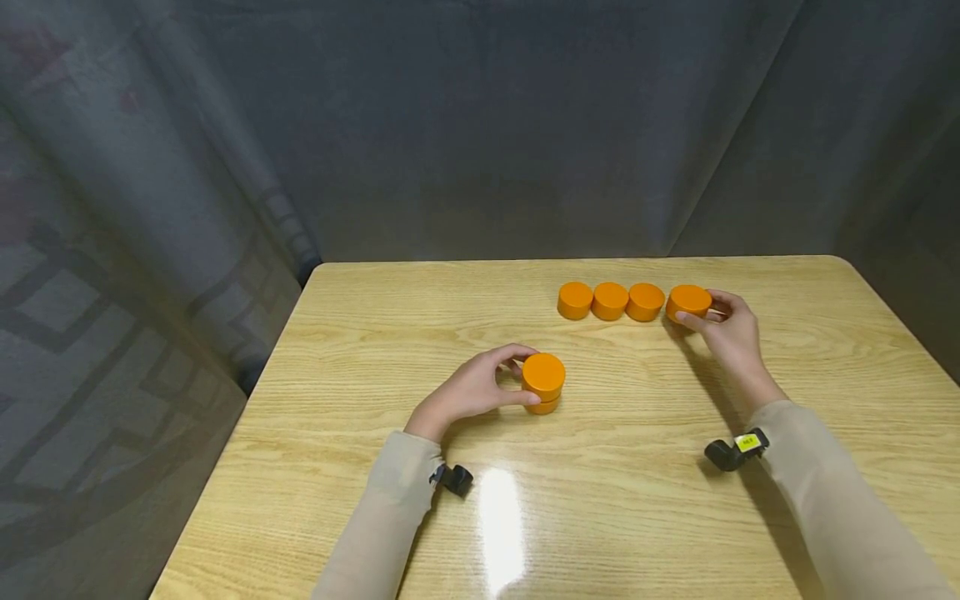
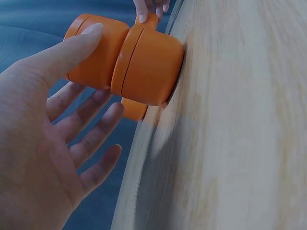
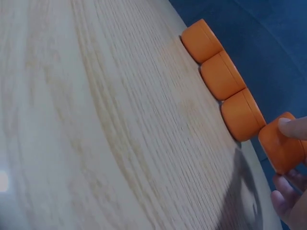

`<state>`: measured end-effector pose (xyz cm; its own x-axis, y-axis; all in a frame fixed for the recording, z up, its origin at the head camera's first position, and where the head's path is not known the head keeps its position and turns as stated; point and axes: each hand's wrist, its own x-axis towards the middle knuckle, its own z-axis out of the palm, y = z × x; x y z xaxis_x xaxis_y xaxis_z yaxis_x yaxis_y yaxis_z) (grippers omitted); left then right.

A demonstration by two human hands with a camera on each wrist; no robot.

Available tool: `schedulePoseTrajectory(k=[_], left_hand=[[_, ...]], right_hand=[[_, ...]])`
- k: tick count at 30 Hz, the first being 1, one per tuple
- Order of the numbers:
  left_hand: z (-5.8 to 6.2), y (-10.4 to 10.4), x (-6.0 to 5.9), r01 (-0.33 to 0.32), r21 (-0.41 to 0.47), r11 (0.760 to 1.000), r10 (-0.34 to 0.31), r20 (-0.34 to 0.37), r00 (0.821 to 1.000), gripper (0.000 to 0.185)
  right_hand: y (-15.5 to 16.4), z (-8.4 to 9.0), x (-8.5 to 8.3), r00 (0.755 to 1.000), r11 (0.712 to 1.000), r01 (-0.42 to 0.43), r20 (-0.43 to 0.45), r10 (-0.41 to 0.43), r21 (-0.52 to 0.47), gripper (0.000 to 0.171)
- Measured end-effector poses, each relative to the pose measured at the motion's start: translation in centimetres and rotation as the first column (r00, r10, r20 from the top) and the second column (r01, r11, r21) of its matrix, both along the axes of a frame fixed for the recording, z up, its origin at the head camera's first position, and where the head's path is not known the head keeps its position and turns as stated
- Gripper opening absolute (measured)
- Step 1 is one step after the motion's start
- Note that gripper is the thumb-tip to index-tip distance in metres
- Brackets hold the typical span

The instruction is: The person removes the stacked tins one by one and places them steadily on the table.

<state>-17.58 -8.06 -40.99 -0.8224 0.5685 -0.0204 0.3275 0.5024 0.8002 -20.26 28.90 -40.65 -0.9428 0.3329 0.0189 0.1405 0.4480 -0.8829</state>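
Two orange discs stand stacked mid-table: a top disc (image 1: 543, 372) (image 2: 96, 52) on a lower disc (image 1: 543, 407) (image 2: 151, 64). My left hand (image 1: 522, 377) grips the top disc, thumb (image 2: 72, 48) on its near side and index finger round the far side. Three more orange discs (image 1: 610, 301) (image 3: 221, 74) lie in a row at the back. At the row's right end my right hand (image 1: 701, 310) pinches a further orange disc (image 1: 688, 298) (image 3: 282, 146), with a fingertip (image 3: 293, 127) on its top. That disc looks slightly tilted away from the row.
The wooden table (image 1: 420, 317) has rounded corners and a glossy glare patch near the front. Dark grey curtain (image 1: 480, 125) surrounds it at the back and the sides. Black wrist cameras (image 1: 735, 450) sit on both beige sleeves.
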Motion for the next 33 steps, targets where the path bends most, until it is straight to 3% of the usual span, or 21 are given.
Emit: schedulePoseTrajectory(k=[11,33], left_hand=[[-0.2,0.0,-0.1,0.002,-0.006,1.000,-0.002,-0.004,1.000,0.062],[0.0,0.0,0.0,0.001,-0.019,1.000,-0.001,-0.006,1.000,0.063]], right_hand=[[0.5,-0.7,-1.0,0.998,1.000,-0.011,0.060,0.010,0.017,0.072],[1.1,-1.3,-1.6,0.997,0.999,-0.035,0.068,0.034,0.005,0.071]])
